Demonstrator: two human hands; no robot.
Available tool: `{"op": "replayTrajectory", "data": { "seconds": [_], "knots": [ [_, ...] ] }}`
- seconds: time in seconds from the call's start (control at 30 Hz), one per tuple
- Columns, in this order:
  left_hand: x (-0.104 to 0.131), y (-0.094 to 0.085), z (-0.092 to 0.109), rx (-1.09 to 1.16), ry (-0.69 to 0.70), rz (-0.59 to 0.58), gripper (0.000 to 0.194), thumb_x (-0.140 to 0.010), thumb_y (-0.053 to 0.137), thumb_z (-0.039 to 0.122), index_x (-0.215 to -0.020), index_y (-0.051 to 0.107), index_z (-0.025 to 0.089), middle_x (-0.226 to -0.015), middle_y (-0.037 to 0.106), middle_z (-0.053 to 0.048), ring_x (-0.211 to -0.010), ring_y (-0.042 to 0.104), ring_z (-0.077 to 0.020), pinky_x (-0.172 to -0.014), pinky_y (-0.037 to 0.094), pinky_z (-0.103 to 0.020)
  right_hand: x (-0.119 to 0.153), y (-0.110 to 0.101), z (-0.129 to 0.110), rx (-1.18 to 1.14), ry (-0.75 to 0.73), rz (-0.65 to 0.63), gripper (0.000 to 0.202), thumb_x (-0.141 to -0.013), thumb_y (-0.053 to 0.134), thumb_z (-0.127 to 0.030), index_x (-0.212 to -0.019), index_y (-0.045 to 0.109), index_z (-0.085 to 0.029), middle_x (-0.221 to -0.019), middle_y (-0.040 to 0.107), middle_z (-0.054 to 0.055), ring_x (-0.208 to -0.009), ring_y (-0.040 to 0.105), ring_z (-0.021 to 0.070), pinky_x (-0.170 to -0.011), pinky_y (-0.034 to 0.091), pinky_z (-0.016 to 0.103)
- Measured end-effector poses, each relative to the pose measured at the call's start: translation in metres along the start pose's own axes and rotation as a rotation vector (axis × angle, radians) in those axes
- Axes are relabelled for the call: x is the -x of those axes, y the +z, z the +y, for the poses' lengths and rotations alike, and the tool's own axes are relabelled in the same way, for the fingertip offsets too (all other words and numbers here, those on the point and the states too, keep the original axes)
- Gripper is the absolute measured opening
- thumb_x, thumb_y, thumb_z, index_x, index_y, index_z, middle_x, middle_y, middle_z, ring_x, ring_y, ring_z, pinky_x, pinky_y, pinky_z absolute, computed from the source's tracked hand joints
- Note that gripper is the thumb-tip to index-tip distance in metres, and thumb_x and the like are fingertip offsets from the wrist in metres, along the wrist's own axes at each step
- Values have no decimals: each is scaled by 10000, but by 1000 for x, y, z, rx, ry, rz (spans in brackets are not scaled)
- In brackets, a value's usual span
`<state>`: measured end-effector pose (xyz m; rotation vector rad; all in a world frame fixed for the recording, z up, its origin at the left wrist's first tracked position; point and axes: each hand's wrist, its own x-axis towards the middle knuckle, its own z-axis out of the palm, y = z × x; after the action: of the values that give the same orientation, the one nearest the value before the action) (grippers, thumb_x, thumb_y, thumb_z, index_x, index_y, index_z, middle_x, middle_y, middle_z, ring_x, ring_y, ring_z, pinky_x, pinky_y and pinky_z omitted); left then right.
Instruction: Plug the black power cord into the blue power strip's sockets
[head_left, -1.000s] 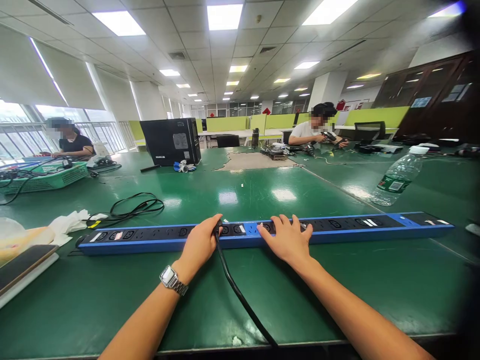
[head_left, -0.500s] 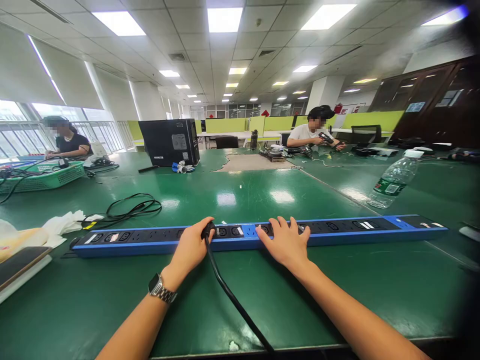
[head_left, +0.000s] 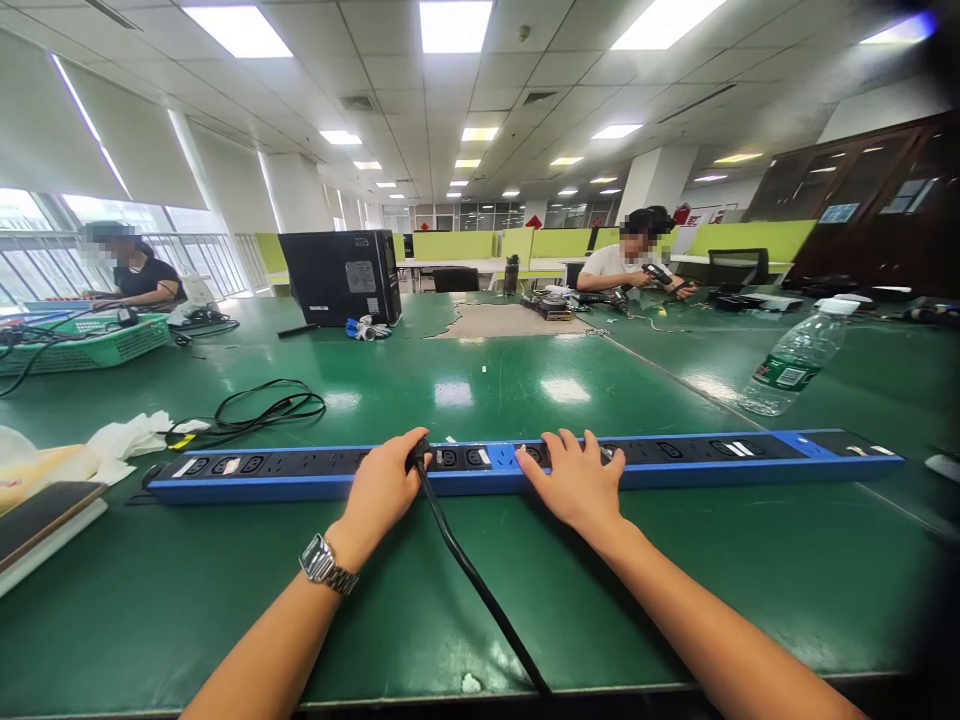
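Observation:
A long blue and black power strip (head_left: 442, 485) lies crosswise on the green table, its row of sockets facing up. My left hand (head_left: 384, 482) is closed around a black plug (head_left: 420, 455) at the strip's sockets, left of the middle. From this plug a thick black cable (head_left: 480, 588) runs down over the table's front edge. Whether the plug sits fully in a socket is hidden by my fingers. My right hand (head_left: 577, 480) rests with spread fingers across the strip, right of its blue middle section.
Behind the strip lies a coiled black cable (head_left: 270, 408). A water bottle (head_left: 799, 358) stands at the right. Tissues (head_left: 135, 440) and a dark flat object (head_left: 45, 525) lie at the left. Farther back are a black computer case (head_left: 337, 278), a green basket (head_left: 112, 348) and two seated people.
The view has shifted slightly. My left wrist has turned a little, showing more of the watch face. Both hands keep their places on the plug and strip.

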<state>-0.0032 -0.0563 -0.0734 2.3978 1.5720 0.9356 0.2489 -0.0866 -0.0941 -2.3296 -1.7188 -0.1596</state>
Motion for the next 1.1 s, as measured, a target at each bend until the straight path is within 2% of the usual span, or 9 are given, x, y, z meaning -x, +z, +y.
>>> {"op": "replayTrajectory", "data": {
  "seconds": [0.23, 0.43, 0.8, 0.9, 1.0, 1.1],
  "knots": [
    [11, 7, -13, -7, 172, 46, 307, -921, 525, 250, -1210, 617, 198, -1167, 705, -73, -1053, 654, -231, -947, 525, -388, 0, 0, 0, -2, 4, -5, 690, -911, 256, -642, -1371, 520, -200, -1489, 433, 113, -1409, 245, 399, -1070, 152, 694],
    [12, 14, -20, -14, 180, 124, 348, -928, 527, 279, -1258, 588, 183, -1189, 694, -96, -1073, 642, -244, -964, 516, -419, 0, 0, 0, -15, 0, -4, 700, -911, 247, -645, -1373, 520, -196, -1494, 424, 125, -1414, 236, 401, -1070, 147, 692],
    [14, 17, -18, 1, 146, 163, 278, -918, 542, 315, -1161, 618, 202, -999, 729, -77, -959, 664, -230, -892, 524, -378, 0, -1, -1, -23, 5, 14, 679, -909, 272, -627, -1361, 531, -192, -1482, 443, 119, -1407, 247, 401, -1068, 144, 695],
    [7, 5, -9, 103, 68, 229, 293, -926, 522, 362, -1156, 606, 201, -962, 729, -56, -853, 670, -197, -806, 532, -320, 0, -1, -2, -31, 18, 9, 679, -904, 279, -625, -1354, 539, -189, -1477, 448, 124, -1405, 249, 402, -1069, 141, 692],
    [-5, -6, 14, 207, 14, 334, 311, -925, 516, 390, -1162, 594, 205, -974, 724, -40, -804, 666, -170, -769, 524, -282, 0, -1, -3, -35, 24, 15, 674, -900, 288, -629, -1347, 544, -194, -1473, 452, 120, -1405, 249, 400, -1070, 135, 692],
    [-17, 1, 45, 270, 82, 217, 254, -905, 551, 334, -1110, 621, 202, -942, 733, -37, -792, 669, -169, -763, 515, -272, 1, -1, -2, -34, 17, 30, 663, -906, 292, -629, -1341, 548, -199, -1464, 463, 119, -1400, 257, 399, -1067, 144, 689]
  ]
}}
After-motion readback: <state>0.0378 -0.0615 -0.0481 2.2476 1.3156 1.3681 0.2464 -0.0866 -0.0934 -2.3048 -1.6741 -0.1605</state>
